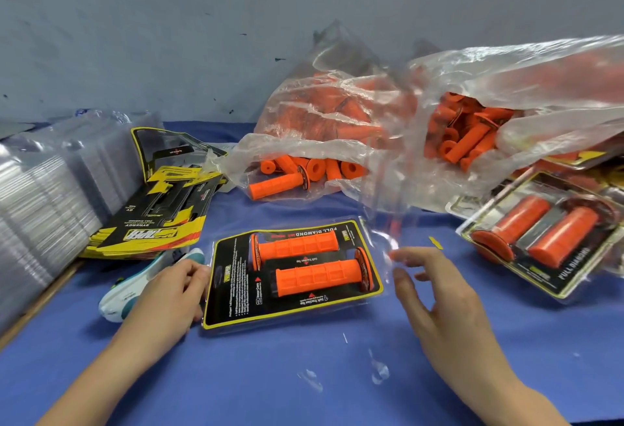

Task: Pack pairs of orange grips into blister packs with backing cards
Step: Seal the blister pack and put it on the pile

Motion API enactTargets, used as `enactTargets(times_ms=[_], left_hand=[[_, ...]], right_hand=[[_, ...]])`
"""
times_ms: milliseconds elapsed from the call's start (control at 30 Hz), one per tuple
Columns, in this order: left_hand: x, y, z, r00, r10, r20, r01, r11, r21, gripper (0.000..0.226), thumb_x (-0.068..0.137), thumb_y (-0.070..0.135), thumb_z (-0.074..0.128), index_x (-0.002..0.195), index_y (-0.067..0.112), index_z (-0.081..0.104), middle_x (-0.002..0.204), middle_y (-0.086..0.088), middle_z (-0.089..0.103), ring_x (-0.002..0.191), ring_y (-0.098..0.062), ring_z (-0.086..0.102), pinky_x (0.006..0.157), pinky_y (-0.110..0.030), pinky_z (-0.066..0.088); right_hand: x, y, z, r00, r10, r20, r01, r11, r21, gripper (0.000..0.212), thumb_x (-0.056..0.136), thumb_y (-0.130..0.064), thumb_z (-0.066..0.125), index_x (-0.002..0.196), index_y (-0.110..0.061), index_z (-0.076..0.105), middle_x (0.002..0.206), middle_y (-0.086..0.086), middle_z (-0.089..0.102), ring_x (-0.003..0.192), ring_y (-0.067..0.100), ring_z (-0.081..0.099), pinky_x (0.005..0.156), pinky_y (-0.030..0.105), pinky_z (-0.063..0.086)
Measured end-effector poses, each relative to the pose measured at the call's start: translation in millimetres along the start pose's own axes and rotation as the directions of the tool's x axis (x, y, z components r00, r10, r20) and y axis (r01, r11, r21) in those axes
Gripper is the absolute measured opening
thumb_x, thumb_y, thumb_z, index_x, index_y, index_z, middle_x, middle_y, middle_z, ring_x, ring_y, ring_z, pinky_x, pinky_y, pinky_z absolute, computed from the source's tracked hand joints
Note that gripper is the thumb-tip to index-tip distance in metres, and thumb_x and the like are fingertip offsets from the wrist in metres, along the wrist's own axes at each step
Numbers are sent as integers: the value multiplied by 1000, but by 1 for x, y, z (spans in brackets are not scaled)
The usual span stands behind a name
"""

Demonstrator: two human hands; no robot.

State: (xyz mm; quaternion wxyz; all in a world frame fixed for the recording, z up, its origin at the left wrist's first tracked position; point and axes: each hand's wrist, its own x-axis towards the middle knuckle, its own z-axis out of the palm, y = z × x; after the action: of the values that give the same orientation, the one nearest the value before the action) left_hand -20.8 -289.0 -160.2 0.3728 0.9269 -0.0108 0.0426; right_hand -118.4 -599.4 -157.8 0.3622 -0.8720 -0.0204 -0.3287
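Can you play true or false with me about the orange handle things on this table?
1. The middle pack holds two orange grips. True.
2. The right hand is squeezing a grip. False: it is open and holds nothing.
3. The loose grips lie in clear plastic bags. True.
4. The cloth on the table is red. False: it is blue.
5. The backing cards are stacked to the right of the middle pack. False: they are to its left.
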Motion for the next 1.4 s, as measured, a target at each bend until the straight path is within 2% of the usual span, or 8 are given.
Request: enactTargets(times_ms=[133, 267, 567, 833, 933, 1033, 1267, 1400], left_hand=[[0, 1, 1, 1000, 4, 4, -4, 1000, -6, 28, 102, 29, 45, 81, 16, 58, 51, 7, 63, 35, -6, 50, 38, -22, 37], [4, -2, 1, 1000, -10, 24, 11, 1000, -26, 30, 100, 20, 49, 73, 11, 57, 44, 1, 56, 33, -8, 45, 40, -25, 37], [11, -1, -4, 979, -104, 176, 127, 984, -123, 40, 103, 26, 45, 76, 2, 60, 46, -7, 56, 36, -17, 38, 40, -21, 31], [9, 11, -3, 971, -202, 129, 235, 903, -361, 33, 104, 19, 43, 77, 12, 60, 51, -3, 58, 37, -19, 54, 33, -21, 38], [-2, 18, -2, 987, -14, -158, -2, 995, -101, 23, 102, 30, 44, 94, 20, 64, 78, -1, 68, 58, -25, 64, 50, -34, 50], [-18, 36, -2, 843, 372, -389, -296, 924, 243, 19, 102, 32, 44, 103, 24, 61, 100, 5, 63, 90, -25, 59, 73, -39, 47], [-42, 63, 39, 639, 762, 106, -702, 521, 485, 31, 88, 45, 48, 102, 24, 67, 98, 3, 59, 84, -21, 58, 73, -37, 51], [-41, 66, 56, 588, 804, 89, -694, 445, 565, 14, 90, 24, 54, 97, 25, 66, 87, 2, 56, 75, -23, 55, 66, -38, 50]], right_hand=[[0, 1, 4, 961, -273, 44, 277, 947, -163, 19, 94, -24, 56, 112, -30, 62, 110, -22, 61, 103, 7, 58, 90, 18, 43], [0, 2, 10, 903, -402, 153, 430, 848, -311, 21, 96, -28, 52, 107, -27, 69, 107, -19, 67, 93, 15, 60, 82, 30, 45], [1, 5, 10, 830, -451, 328, 556, 713, -427, 18, 88, -31, 65, 105, -27, 69, 103, -12, 65, 86, 17, 61, 79, 30, 42], [3, 9, 6, 811, -446, 379, 581, 697, -421, 55, 66, -2, 82, 113, -27, 68, 105, -12, 65, 85, 17, 59, 83, 29, 38], [4, 9, 5, 800, -457, 389, 595, 692, -410, 52, 68, -4, 80, 114, -27, 69, 105, -13, 66, 85, 17, 61, 83, 29, 38], [4, 9, 4, 794, -466, 390, 603, 682, -414, 47, 73, -4, 69, 114, -26, 69, 105, -12, 67, 84, 17, 62, 83, 28, 37], [5, 11, 5, 801, -464, 378, 596, 679, -429, 50, 70, -3, 74, 114, -25, 70, 107, -11, 68, 84, 18, 62, 79, 29, 37], [6, 13, 4, 811, -437, 389, 578, 701, -417, 54, 66, -4, 81, 114, -26, 70, 106, -13, 67, 83, 18, 61, 77, 28, 35]])
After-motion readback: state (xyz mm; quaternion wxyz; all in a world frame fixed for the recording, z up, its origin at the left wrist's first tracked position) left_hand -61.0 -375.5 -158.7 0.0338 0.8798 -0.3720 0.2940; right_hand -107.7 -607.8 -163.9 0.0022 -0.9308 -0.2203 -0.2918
